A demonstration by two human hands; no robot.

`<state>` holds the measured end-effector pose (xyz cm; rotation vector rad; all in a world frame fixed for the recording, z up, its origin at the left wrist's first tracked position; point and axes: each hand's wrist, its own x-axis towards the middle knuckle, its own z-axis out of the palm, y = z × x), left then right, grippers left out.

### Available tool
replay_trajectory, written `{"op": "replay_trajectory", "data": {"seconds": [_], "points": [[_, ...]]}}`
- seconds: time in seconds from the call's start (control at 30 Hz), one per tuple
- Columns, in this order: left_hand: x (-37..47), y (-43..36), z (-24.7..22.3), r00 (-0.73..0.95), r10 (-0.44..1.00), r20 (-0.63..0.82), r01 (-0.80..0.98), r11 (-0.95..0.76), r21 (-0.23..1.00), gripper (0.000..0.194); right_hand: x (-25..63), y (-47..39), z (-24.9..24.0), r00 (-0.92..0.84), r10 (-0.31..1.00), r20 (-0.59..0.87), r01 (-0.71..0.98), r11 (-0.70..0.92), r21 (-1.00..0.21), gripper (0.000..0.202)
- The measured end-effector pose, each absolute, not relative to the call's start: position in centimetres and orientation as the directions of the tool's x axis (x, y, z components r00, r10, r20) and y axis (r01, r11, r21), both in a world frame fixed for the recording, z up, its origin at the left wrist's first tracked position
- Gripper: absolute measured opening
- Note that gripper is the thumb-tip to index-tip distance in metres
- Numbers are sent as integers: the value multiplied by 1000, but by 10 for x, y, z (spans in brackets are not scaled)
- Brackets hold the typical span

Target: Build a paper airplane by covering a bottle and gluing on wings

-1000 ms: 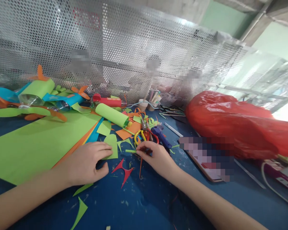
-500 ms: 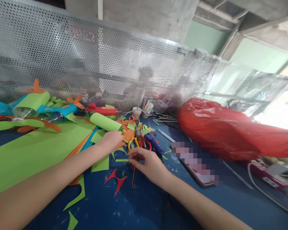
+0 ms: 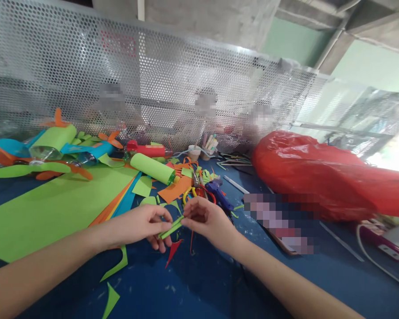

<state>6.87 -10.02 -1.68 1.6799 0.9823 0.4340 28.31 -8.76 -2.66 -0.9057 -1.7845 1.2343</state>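
Note:
My left hand [image 3: 149,226] and my right hand [image 3: 211,223] hold a narrow light-green strip [image 3: 173,227] between them, just above the blue table. The right thumb and fingertips pinch its right end, while the left fingers close on the other end. Below the strip lies a red pointed scrap [image 3: 173,252], partly covered by the left fingers. Just beyond the right hand are scissors with yellow handles [image 3: 187,194], red handles [image 3: 211,193] and a purple tool [image 3: 222,197] that resembles a glue gun. A green-wrapped bottle [image 3: 153,168] rests on its side behind the left hand.
Large green sheets [image 3: 53,195] cover the left side, with propeller-fitted bottles [image 3: 49,144] behind. A phone [image 3: 279,226] and a big red plastic bag [image 3: 312,177] are at right. Cups [image 3: 194,153] stand near the perforated metal screen [image 3: 173,79]; people sit beyond it.
My left hand has left the green-wrapped bottle's neck and come to the strip. The strip, earlier level at my right fingertips, is now tilted and held between both hands.

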Motion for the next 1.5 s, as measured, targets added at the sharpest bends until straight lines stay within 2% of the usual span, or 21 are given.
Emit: {"op": "replay_trajectory", "data": {"seconds": [0.2, 0.33, 0.7, 1.0, 1.13, 1.3, 1.4, 1.43, 1.5], "points": [[66, -109, -20, 589, 742, -320, 133, 301, 944, 30, 278, -91, -27, -453, 884, 117, 117, 188, -975, 34], [66, -113, -20, 582, 741, -334, 73, 362, 929, 31, 277, -91, -27, -459, 885, 76, 121, 147, -982, 35], [71, -120, -25, 593, 730, -341, 71, 375, 924, 26, 274, -94, -28, -470, 882, 46, 122, 117, -986, 31], [69, -119, -30, 627, 734, -261, 63, 286, 956, 20, 276, -91, -27, -506, 862, 6, 64, 44, -997, 24], [69, -120, -30, 587, 760, -279, 108, 268, 957, 17, 276, -92, -29, -511, 860, 16, 93, 75, -993, 22], [71, -121, -31, 556, 785, -274, 155, 225, 962, 21, 275, -96, -27, -513, 856, 73, 172, 186, -967, 17], [71, -119, -31, 523, 809, -268, 165, 213, 963, 24, 278, -93, -24, -477, 862, 174, 342, 364, -867, 16], [71, -118, -31, 510, 819, -265, 163, 211, 964, 24, 281, -90, -23, -449, 862, 237, 459, 449, -766, 17], [69, -117, -31, 487, 835, -258, 156, 207, 966, 25, 287, -83, -23, -404, 843, 355, 712, 534, -456, 20]]}}
